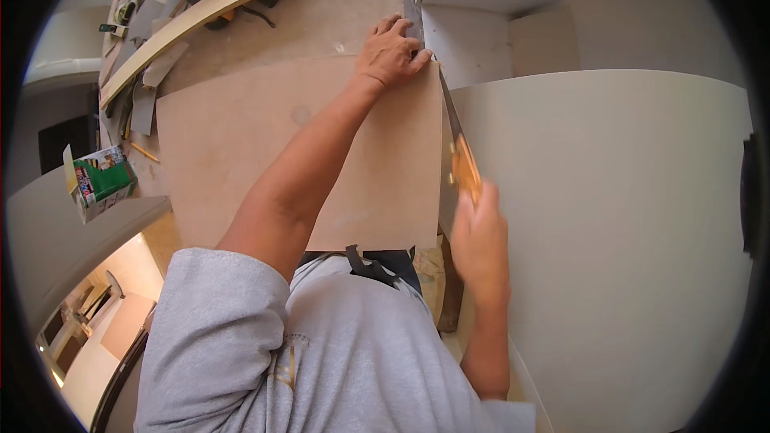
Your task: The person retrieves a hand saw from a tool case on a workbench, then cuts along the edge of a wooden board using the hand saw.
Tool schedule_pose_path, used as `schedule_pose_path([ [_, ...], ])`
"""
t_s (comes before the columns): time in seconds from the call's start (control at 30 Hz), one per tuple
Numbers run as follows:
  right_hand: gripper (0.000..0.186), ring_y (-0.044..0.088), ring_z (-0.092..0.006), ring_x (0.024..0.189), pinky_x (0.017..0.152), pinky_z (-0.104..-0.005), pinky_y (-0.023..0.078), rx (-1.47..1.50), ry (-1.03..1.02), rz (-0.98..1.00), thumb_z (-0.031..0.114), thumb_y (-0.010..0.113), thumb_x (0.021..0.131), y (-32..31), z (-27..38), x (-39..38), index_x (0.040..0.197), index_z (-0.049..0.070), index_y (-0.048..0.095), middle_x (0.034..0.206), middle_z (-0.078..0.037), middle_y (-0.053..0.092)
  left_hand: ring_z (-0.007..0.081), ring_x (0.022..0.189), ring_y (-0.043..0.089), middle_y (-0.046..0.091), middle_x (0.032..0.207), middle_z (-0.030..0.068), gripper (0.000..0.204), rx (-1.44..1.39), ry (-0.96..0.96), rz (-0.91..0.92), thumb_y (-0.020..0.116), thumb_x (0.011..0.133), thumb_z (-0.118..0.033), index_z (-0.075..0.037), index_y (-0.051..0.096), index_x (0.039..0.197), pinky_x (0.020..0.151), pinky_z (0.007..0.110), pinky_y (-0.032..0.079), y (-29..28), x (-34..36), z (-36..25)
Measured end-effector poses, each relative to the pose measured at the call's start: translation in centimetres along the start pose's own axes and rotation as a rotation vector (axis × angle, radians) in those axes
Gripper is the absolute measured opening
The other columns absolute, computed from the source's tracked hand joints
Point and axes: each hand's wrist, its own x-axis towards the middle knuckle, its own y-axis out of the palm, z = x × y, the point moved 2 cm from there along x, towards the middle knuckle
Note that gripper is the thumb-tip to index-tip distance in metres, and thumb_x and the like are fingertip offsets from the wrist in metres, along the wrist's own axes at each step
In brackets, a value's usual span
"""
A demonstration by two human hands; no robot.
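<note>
Resting our left hand (390, 58), fingers slightly bent and holding nothing, across the far right corner of the board (233, 148) before us, we grip the orange-handled saw (464, 164) along its edge with our right hand (480, 232), where slipping could throw the blade (452, 108) toward that thumb.

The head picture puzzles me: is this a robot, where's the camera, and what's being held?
No robot: these are a person's bare hands, seen from a camera worn on the head, looking down. Its wide lens bends straight edges. A pale board lies on the work surface, with the left hand near its far right corner. The right hand, blurred, grips an orange-handled saw, its blade by the board's right edge. To the left are a pencil and a green box, with a long pale strip farther off.
</note>
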Motion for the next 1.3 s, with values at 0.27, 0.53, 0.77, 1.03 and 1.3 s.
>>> schedule_pose_path([
  [0.27,0.037,0.068,-0.056,0.1,0.084,-0.0614,0.054,-0.051,-0.156,-0.047,0.026,0.051,0.11,2.9,1.8,12.4,0.132,-0.004,0.05,0.106,-0.035,0.072,0.0352,0.152,0.042,0.064,0.147,0.0105,0.038,-0.02,-0.009,0.012,0.066,0.098,-0.048,-0.016,0.086,0.093,0.12,0.052,0.038,-0.3,0.0,-0.1],
  [0.53,0.035,0.069,-0.0549,0.102,0.085,-0.0612,0.054,-0.011,-0.062,-0.012,0.024,0.05,0.11,0.9,-0.2,3.3,0.134,-0.001,0.049,0.106,-0.035,0.072,0.0343,0.151,0.043,0.063,0.147,0.0106,0.039,0.003,-0.012,0.048,0.066,0.098,-0.05,-0.017,0.086,0.094,0.119,0.051,0.039,-0.2,0.0,0.0],
  [0.77,0.034,0.069,-0.0564,0.095,0.083,-0.0639,0.053,-0.058,0.001,-0.029,0.024,0.05,0.11,2.8,0.4,4.3,0.134,0.0,0.05,0.101,-0.034,0.072,0.0343,0.151,0.043,0.062,0.149,0.0106,0.038,0.031,-0.005,0.03,0.066,0.097,-0.05,-0.017,0.086,0.093,0.118,0.051,0.039,0.1,-0.1,0.2],
  [1.03,0.036,0.067,-0.0568,0.103,0.088,-0.0631,0.053,-0.076,-0.099,-0.069,0.026,0.047,0.11,2.7,0.7,10.0,0.128,-0.005,0.053,0.108,-0.039,0.07,0.034,0.151,0.043,0.063,0.149,0.0094,0.039,0.022,-0.021,0.068,0.066,0.097,-0.05,-0.016,0.085,0.094,0.119,0.05,0.039,-0.5,0.1,-0.2],
  [1.3,0.034,0.069,-0.0564,0.097,0.08,-0.0616,0.054,-0.063,0.069,0.008,0.023,0.049,0.11,1.7,0.2,0.5,0.134,-0.001,0.05,0.102,-0.035,0.071,0.0334,0.151,0.042,0.063,0.148,0.0095,0.039,0.001,-0.009,0.022,0.066,0.097,-0.049,-0.016,0.086,0.095,0.119,0.051,0.039,0.0,0.0,0.1],
])
